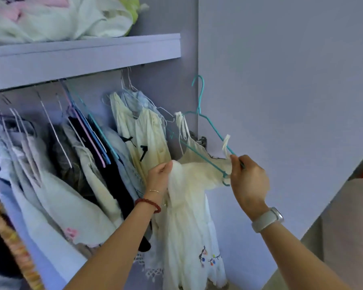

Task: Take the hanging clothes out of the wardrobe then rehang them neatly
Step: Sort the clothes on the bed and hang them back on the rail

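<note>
**Cream dress held on teal hanger at open wardrobe**

Item under handling: a cream dress (pixel 189 216) with small coloured embroidery near its hem. It sits partly on a teal wire hanger (pixel 205 130), which is tilted and held clear of the rail, its hook free in front of the lilac door panel (pixel 281 80).

Left hand (pixel 160 176): fingers curled into a bunch of the dress fabric at its upper left, gripping it. The wrist carries a red bead bracelet (pixel 148 204) and a thin chain.

Right hand (pixel 248 178): fingers pinch one pale shoulder strap (pixel 226 145) together with the lower right end of the hanger. The wrist carries a watch on a pale band (pixel 267 219). The other strap lies over the hanger's upper left arm.

Wardrobe: a row of hung clothes (pixel 71 164), pale, blue and black, on wire hangers under the lilac shelf (pixel 84 57), just left of the dress. The nearest, a cream garment (pixel 147 132) with black bows, hangs just behind the left hand. Loose white and pink clothes (pixel 57 17) are piled on the shelf.

Markings: no brand, label or legible writing can be made out on any item.
</note>
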`<state>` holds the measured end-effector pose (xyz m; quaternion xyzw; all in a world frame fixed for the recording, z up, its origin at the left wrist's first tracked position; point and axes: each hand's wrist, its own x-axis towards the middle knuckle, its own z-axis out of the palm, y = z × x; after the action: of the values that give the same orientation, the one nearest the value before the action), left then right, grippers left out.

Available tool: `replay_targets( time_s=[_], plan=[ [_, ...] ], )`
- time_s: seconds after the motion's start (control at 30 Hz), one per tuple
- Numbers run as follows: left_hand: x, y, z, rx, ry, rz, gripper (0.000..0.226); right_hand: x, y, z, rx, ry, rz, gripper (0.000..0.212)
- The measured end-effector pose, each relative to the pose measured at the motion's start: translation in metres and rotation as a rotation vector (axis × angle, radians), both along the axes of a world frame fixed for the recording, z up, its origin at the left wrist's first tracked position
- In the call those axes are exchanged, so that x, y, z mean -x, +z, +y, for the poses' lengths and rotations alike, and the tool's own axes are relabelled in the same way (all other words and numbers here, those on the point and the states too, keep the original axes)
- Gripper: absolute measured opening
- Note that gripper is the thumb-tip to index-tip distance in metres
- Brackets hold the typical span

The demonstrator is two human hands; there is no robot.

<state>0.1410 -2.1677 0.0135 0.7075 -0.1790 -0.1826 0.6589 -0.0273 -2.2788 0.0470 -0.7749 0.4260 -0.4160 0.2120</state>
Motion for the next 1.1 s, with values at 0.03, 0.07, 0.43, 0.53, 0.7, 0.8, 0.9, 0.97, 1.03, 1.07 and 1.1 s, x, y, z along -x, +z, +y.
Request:
replay_targets(
  time_s=[0.03,0.07,0.43,0.53,0.7,0.8,0.9,0.97,1.03,1.07,1.1],
  plan=[
    [-0.008,-0.006,-0.001,-0.016,-0.018,0.006,0.015,0.001,-0.001,0.001,0.027,-0.024,0.004,0.037],
    [-0.013,-0.012,-0.002,-0.032,-0.035,0.008,0.015,0.003,-0.002,0.004,0.063,-0.042,0.010,0.036],
    [-0.032,-0.014,-0.019,-0.032,-0.143,-0.051,0.019,0.027,-0.022,0.011,0.249,-0.102,0.017,0.038],
    [-0.027,-0.014,-0.024,-0.030,-0.140,-0.037,0.011,0.036,-0.026,0.011,0.226,-0.133,0.012,0.033],
    [-0.018,-0.023,-0.029,-0.049,-0.131,-0.018,0.009,0.030,-0.026,0.011,0.173,-0.173,-0.046,0.037],
    [-0.018,-0.019,-0.028,-0.045,-0.127,-0.044,0.014,0.013,-0.021,0.011,0.104,-0.163,-0.060,0.036],
    [-0.024,-0.018,-0.024,-0.073,-0.126,-0.091,0.013,0.010,-0.027,0.008,0.119,-0.074,-0.076,0.038],
    [-0.029,-0.021,-0.020,-0.132,-0.133,-0.178,0.018,0.011,-0.034,0.009,0.148,0.022,-0.051,0.039],
    [-0.033,-0.026,-0.017,-0.186,-0.138,-0.260,0.022,0.010,-0.040,0.012,0.155,0.088,-0.024,0.038],
    [-0.034,-0.028,-0.014,-0.200,-0.142,-0.290,0.023,0.010,-0.043,0.013,0.139,0.095,-0.020,0.037],
    [-0.036,-0.031,-0.013,-0.222,-0.150,-0.317,0.026,0.009,-0.045,0.013,0.110,0.093,-0.021,0.038]
  ],
)
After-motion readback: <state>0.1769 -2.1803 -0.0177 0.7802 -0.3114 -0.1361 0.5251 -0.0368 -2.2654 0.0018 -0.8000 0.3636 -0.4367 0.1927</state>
